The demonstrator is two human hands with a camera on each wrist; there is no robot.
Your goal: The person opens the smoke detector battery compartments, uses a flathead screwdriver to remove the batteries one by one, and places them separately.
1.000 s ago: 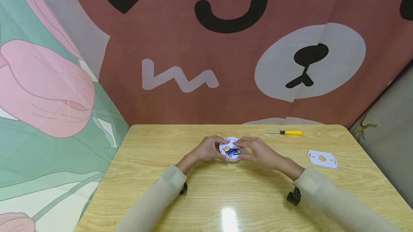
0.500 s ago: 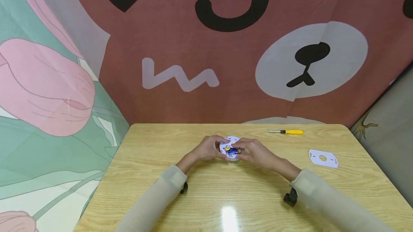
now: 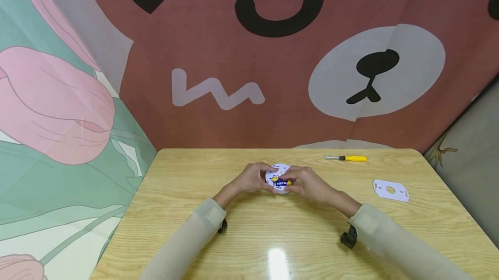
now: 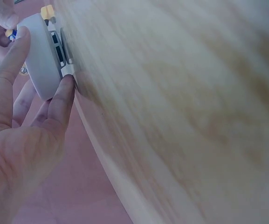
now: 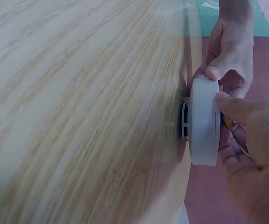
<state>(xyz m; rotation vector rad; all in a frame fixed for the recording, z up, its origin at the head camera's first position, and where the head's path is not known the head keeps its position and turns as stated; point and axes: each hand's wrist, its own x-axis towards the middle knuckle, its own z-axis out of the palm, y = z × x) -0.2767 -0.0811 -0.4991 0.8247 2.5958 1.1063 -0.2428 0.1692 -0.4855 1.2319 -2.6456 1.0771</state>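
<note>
A round white device lies on the table with its flat side up; both wrist views show its thick rim and a slotted part beneath. The left hand grips its left edge between thumb and fingers. The right hand pinches a blue and yellow battery over the right half of the device. In the right wrist view a yellow battery end shows beside the right hand. How far the battery sits in the device is hidden by the fingers.
A yellow-handled screwdriver lies near the table's back edge, right of the hands. Farther right rests a flat white plate with a round hole. A printed cloth hangs behind the table.
The right hand has shifted slightly left, and the battery has turned a little in its fingers over the device. The left hand keeps its hold on the edge.
</note>
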